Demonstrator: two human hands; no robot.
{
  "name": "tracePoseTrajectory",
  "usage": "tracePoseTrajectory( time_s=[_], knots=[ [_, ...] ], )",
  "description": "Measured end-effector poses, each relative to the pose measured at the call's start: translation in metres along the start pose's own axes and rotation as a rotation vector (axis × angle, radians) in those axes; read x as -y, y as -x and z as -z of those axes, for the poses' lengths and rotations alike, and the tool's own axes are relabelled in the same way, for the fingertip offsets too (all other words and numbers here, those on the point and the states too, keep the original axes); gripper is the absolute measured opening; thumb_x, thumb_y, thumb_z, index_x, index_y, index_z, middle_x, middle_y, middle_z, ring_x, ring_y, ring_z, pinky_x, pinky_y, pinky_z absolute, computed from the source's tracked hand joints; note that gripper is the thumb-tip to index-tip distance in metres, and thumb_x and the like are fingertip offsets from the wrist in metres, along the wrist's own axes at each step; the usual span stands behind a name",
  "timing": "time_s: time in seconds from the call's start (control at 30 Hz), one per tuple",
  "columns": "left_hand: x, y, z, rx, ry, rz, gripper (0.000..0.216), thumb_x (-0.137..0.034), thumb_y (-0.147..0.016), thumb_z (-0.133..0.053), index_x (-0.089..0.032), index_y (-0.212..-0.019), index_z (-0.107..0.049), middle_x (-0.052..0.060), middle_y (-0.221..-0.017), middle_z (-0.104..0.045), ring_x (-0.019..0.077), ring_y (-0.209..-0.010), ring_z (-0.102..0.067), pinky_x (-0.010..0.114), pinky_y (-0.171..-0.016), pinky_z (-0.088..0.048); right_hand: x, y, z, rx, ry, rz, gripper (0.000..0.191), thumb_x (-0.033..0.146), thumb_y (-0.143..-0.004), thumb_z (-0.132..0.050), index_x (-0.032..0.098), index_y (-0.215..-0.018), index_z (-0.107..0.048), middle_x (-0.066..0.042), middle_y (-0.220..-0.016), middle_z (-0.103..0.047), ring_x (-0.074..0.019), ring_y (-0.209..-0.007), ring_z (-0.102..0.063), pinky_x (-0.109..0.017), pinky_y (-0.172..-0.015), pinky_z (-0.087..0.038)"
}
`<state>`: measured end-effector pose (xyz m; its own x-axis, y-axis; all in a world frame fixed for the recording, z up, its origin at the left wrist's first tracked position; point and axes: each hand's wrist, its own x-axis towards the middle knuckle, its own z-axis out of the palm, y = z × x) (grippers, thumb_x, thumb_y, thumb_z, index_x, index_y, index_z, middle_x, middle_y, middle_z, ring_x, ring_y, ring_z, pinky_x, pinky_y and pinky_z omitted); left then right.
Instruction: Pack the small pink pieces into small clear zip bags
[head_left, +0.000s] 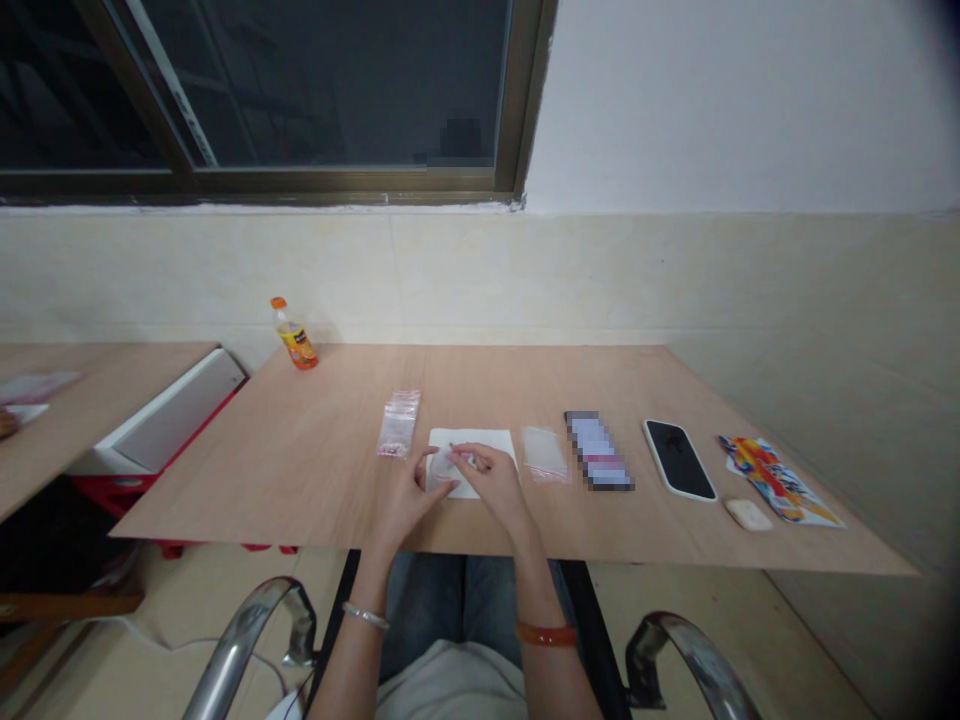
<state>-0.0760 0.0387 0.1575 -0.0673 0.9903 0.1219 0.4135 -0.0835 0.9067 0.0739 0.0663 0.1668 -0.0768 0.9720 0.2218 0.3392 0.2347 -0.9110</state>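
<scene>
A small clear piece (442,470) (too small to make out exactly) is held between your hands, just above a white sheet (474,445) on the table (322,450). Your left hand (401,505) is closed around it; your right hand (495,482) pinches it from the other side. A plastic bag (397,423) lies just left of the sheet, another bag (545,453) just right, and a phone (679,460) farther right.

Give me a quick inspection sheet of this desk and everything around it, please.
Surface: light wooden tabletop.
Job's things: clear round piece held over a white paper sheet.
Clutter: orange-capped juice bottle, two clear plastic bags, blurred card, smartphone, colourful packet, white bar.
Hands: left hand and right hand both grip the piece.
Cables: thin white cable on the floor.
Surroundings: dark window, tiled wall, chrome chair arms, second table.
</scene>
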Motion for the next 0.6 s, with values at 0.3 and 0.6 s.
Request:
tracePoseTrajectory(
  time_s=[0.3, 0.6],
  knots=[
    [-0.003, 0.001, 0.003, -0.038, -0.033, 0.005, 0.051, -0.041, -0.065, -0.067, -0.015, -0.107, -0.056, -0.008, -0.055, -0.035, 0.0085, -0.049, -0.034, 0.019, -0.047, -0.027, -0.039, -0.002, 0.008, -0.078, 0.509, -0.252, 0.029, 0.036, -0.083, -0.050, 0.020, -0.099, -0.068, -0.006, -0.080, -0.069, -0.0166, -0.068, -0.061, -0.022, -0.056, -0.037],
    [0.000, 0.001, 0.004, -0.071, -0.075, -0.009, 0.050, -0.047, -0.067, -0.064, -0.015, -0.105, -0.058, -0.007, -0.057, -0.040, 0.0101, -0.053, -0.039, 0.021, -0.052, -0.031, -0.061, -0.001, 0.010, -0.040, 0.664, -0.411, 0.030, 0.033, -0.084, -0.050, 0.024, -0.110, -0.063, -0.008, -0.098, -0.069, -0.0206, -0.090, -0.064, -0.025, -0.068, -0.042]
  ],
)
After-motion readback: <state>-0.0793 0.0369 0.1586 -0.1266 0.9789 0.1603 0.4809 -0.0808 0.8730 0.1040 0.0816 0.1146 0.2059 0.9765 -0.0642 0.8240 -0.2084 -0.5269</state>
